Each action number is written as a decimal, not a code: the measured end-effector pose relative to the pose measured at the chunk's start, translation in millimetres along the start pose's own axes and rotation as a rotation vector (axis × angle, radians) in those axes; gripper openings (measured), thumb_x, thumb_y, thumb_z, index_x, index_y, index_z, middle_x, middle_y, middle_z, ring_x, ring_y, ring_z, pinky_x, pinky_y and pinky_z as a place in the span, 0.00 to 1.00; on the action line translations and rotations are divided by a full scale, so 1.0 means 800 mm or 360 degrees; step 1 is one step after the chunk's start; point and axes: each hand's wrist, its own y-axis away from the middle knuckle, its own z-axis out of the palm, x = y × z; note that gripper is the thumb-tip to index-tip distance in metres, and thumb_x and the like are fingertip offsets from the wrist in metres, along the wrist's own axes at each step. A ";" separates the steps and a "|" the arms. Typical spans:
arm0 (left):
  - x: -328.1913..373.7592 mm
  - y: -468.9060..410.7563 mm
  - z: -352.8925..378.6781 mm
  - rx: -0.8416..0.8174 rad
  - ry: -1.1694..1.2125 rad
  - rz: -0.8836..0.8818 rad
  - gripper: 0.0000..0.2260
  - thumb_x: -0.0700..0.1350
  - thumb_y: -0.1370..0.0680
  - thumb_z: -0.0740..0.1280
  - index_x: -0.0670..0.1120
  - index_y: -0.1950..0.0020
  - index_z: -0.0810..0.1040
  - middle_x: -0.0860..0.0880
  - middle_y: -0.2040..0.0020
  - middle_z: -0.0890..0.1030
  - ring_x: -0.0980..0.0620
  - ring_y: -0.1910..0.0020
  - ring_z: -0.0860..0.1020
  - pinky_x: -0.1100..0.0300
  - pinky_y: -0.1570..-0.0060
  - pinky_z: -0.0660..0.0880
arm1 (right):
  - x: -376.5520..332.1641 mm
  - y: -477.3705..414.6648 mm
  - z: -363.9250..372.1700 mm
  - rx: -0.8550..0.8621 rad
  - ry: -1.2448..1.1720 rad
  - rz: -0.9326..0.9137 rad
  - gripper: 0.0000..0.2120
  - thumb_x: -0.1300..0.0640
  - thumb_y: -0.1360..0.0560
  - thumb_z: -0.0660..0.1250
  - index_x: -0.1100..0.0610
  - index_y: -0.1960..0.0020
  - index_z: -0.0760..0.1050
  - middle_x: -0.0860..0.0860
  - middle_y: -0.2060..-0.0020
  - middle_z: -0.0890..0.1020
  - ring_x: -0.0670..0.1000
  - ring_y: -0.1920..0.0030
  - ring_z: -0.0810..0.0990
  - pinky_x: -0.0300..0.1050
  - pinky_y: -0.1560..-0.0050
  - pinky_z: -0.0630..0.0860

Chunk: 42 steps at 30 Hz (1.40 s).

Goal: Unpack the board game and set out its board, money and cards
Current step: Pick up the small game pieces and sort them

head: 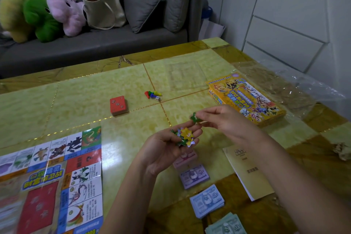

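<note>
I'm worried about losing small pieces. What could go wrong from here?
1. The star tokens sit in a loose heap in the left hand; a tilt could spill them.
2. The right hand pinches the green star token by its edge, so it may slip.
3. The pawns and die lie loose mid-table and could be knocked away.

The red deck (118,105) carried the characters 机会卡 and two question marks. The blue notes (207,201) showed 500. The purple notes (194,176) showed a number that ended in 000; its first digit was unclear. The yellow token (186,134) showed a 3. A red square of the board (57,176) showed a question mark. The Chinese title on the box (247,99) lay upside down, too blurred to read.
</note>
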 end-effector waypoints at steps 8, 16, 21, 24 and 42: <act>0.020 0.002 -0.016 0.0170 0.0234 0.0085 0.19 0.31 0.28 0.56 0.31 0.39 0.73 0.34 0.40 0.79 0.41 0.44 0.80 0.50 0.46 0.77 | 0.030 -0.017 0.005 0.0422 0.0408 0.0126 0.06 0.58 0.28 0.73 0.61 0.60 0.81 0.45 0.80 0.76 0.40 0.80 0.71 0.32 0.75 0.67; 0.022 0.001 -0.024 0.0287 0.0218 0.0118 0.17 0.31 0.29 0.58 0.31 0.40 0.74 0.35 0.43 0.80 0.43 0.51 0.83 0.53 0.50 0.80 | 0.052 -0.028 0.036 0.0328 0.0616 0.0099 0.07 0.57 0.28 0.73 0.58 0.64 0.80 0.49 0.76 0.78 0.41 0.81 0.70 0.34 0.76 0.68; 0.020 -0.005 -0.028 0.0319 0.0091 0.0199 0.14 0.29 0.22 0.53 0.32 0.42 0.75 0.38 0.47 0.82 0.47 0.54 0.84 0.58 0.54 0.81 | 0.046 -0.026 0.036 0.0421 0.0456 0.0005 0.09 0.56 0.25 0.70 0.62 0.59 0.78 0.52 0.74 0.78 0.43 0.81 0.71 0.35 0.79 0.67; 0.014 -0.008 -0.023 0.0314 -0.0010 0.0193 0.13 0.29 0.21 0.54 0.33 0.44 0.76 0.39 0.51 0.84 0.48 0.55 0.84 0.61 0.57 0.81 | 0.032 -0.022 0.035 0.0404 0.0270 -0.0059 0.10 0.57 0.23 0.68 0.65 0.55 0.78 0.54 0.72 0.79 0.45 0.79 0.73 0.37 0.79 0.68; -0.015 -0.012 -0.002 0.0537 -0.0266 0.0486 0.10 0.30 0.26 0.65 0.39 0.49 0.79 0.43 0.64 0.83 0.54 0.70 0.79 0.66 0.65 0.78 | 0.008 -0.004 0.037 0.0217 0.0063 -0.0054 0.08 0.67 0.32 0.75 0.57 0.61 0.79 0.52 0.70 0.80 0.44 0.74 0.78 0.36 0.70 0.77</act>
